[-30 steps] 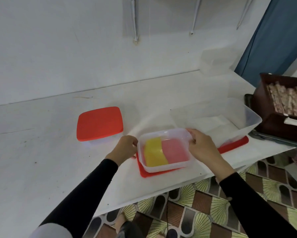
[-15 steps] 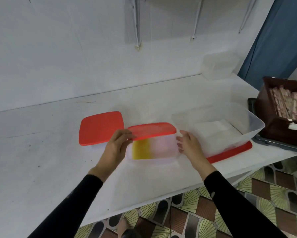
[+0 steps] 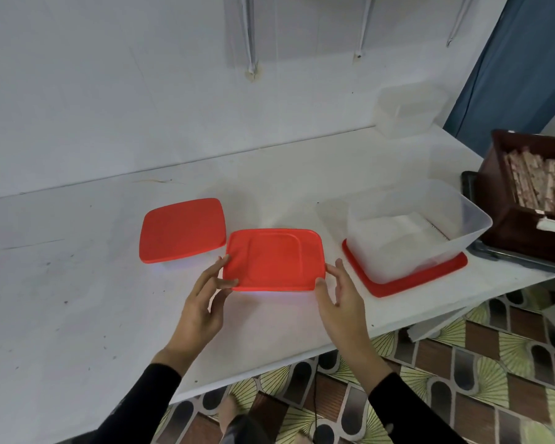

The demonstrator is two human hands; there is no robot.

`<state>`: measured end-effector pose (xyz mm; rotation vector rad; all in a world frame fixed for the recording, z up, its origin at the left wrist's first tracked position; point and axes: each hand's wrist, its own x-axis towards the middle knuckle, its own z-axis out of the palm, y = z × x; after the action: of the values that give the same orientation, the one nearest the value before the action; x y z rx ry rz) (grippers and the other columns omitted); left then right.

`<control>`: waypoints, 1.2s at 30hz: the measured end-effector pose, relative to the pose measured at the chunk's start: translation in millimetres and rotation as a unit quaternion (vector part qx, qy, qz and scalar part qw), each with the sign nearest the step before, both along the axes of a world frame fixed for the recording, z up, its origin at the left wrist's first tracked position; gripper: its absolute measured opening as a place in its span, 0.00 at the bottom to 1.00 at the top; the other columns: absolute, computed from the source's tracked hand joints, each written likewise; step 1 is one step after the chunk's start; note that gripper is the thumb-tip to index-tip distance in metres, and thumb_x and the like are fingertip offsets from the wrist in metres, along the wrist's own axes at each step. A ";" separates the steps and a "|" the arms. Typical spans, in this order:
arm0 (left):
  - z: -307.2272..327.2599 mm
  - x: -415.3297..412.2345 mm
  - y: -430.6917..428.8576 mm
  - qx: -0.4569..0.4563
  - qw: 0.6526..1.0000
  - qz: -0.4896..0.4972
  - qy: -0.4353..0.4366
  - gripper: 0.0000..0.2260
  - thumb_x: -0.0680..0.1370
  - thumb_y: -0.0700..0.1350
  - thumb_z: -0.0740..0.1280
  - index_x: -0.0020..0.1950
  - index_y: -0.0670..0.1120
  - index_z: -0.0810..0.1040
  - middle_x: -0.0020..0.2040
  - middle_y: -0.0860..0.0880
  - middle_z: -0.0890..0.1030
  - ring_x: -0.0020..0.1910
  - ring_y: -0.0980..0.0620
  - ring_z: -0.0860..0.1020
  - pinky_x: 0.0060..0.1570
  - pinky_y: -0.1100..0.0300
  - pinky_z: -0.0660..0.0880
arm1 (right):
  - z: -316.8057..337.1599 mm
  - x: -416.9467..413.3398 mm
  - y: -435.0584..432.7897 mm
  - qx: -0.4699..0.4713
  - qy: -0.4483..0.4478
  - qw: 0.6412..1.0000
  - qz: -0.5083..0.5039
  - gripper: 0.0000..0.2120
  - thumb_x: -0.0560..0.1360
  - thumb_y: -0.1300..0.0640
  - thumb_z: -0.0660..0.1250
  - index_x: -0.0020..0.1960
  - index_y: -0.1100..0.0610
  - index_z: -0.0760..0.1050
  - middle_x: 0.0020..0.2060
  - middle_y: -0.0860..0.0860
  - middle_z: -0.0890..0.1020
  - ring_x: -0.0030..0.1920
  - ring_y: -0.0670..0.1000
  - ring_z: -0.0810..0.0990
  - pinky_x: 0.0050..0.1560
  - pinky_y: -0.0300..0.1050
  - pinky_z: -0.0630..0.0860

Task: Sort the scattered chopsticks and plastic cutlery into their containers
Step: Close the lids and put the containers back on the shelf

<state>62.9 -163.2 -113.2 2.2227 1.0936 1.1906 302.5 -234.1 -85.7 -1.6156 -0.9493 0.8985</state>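
White tabletop (image 3: pixel 77 299) runs along a pale wall (image 3: pixel 141 91), and on it the small container (image 3: pixel 274 259) now wears its red lid. A second ago that lid lay underneath it and its yellow and pink contents were showing; now they are covered. This box looks finished, ready to be left beside the second red-lidded box (image 3: pixel 181 229), which sits just beyond the left hand. The left hand (image 3: pixel 202 312) touches the lid's near left corner with its thumb laid across the corner and its fingers loosely straight. The right hand (image 3: pixel 343 302) mirrors it at the right edge, fingers extended against the rim and not curled round it. The container sits between the two hands. Just past the right hand stands a large clear tub (image 3: pixel 455 225), lid off, probably next. Farther that way, wrapped chopsticks (image 3: pixel 539 184) fill a brown box (image 3: pixel 507 225).
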 end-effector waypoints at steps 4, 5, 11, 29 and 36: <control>4.7 0.4 -10.7 -0.115 0.992 -0.012 -0.048 0.10 0.80 0.44 0.63 0.59 0.43 0.77 0.73 0.48 0.71 0.73 0.52 0.69 0.70 0.59 0.67 | -10.0 -5.3 -5.7 0.002 0.042 0.999 0.007 0.16 0.80 0.51 0.63 0.67 0.46 0.68 0.68 0.44 0.71 0.72 0.43 0.66 0.65 0.31 0.63; 12.4 5.6 -14.4 -0.168 0.982 0.002 -0.082 0.12 0.82 0.46 0.63 0.63 0.44 0.76 0.73 0.51 0.71 0.72 0.55 0.69 0.70 0.61 0.67 | -9.8 -5.3 -5.4 0.006 0.044 0.999 0.007 0.18 0.80 0.52 0.63 0.69 0.48 0.67 0.67 0.44 0.73 0.72 0.44 0.67 0.66 0.33 0.64; 15.4 29.9 -5.6 -0.381 0.882 0.079 -0.266 0.22 0.79 0.54 0.64 0.72 0.50 0.71 0.66 0.55 0.78 0.66 0.56 0.75 0.69 0.51 0.70 | -5.6 -4.2 6.8 0.010 0.055 0.997 0.048 0.25 0.80 0.60 0.62 0.75 0.48 0.63 0.62 0.37 0.76 0.63 0.36 0.74 0.68 0.39 0.69; 12.7 27.9 -7.1 -0.384 0.891 0.069 -0.232 0.21 0.83 0.53 0.61 0.76 0.51 0.67 0.71 0.57 0.73 0.71 0.58 0.70 0.72 0.52 0.65 | -2.8 2.2 23.4 -0.031 0.103 0.993 0.050 0.24 0.80 0.63 0.60 0.73 0.46 0.64 0.64 0.42 0.75 0.59 0.35 0.74 0.49 0.31 0.72; 18.0 40.5 16.2 -0.487 0.839 0.096 -0.221 0.26 0.69 0.51 0.62 0.68 0.53 0.74 0.65 0.51 0.76 0.63 0.52 0.75 0.59 0.56 0.72 | 3.2 18.5 78.7 -0.144 -0.067 0.987 -0.001 0.23 0.80 0.41 0.57 0.54 0.60 0.77 0.52 0.56 0.79 0.54 0.55 0.78 0.53 0.48 0.73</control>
<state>103.4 -147.0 -95.2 1.0197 1.3184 0.8381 321.0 -155.4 -82.5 -1.9428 -0.9403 0.9688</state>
